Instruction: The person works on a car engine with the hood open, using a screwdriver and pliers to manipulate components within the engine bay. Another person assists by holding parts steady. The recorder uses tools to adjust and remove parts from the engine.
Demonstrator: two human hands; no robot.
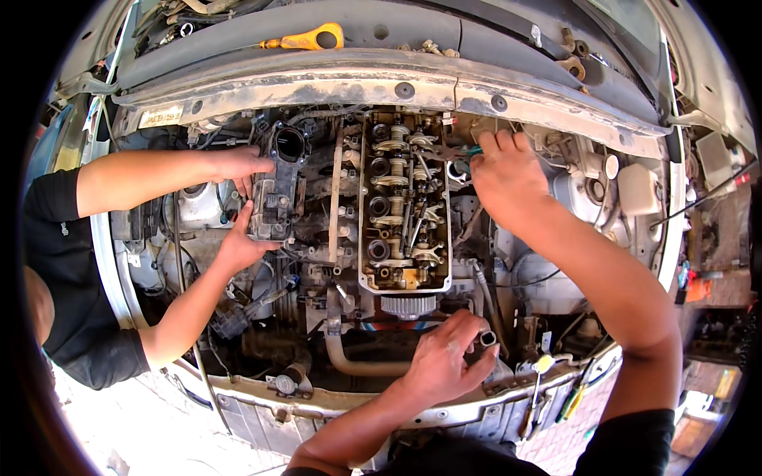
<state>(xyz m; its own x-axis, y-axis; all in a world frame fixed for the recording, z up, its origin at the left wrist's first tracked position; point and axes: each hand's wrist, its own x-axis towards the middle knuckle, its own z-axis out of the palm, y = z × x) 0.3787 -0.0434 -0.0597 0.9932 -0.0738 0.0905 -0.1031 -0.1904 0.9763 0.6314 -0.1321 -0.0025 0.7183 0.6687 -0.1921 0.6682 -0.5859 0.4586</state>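
Observation:
An engine with its rocker cover off lies in front of me, the rocker arms and shafts bare in the cylinder head (366, 274). My right hand (512, 178) is closed around teal-handled pliers (474, 150) at the far right of the head. The pliers' dark jaws point left, toward the rocker gear; whether they grip anything there is unclear. Near the front, my left hand (448, 357) pinches a small hollow metal cylinder (487, 339) between thumb and fingers, just right of the toothed cam pulley (408, 306).
At the left, a co-worker's two hands (246, 246) hold the intake part with a round throttle opening (290, 144). A yellow-handled tool (321, 36) rests on the cowl. A curved pipe (349, 363) crosses the front. Screwdrivers (573, 403) hang at the front right edge.

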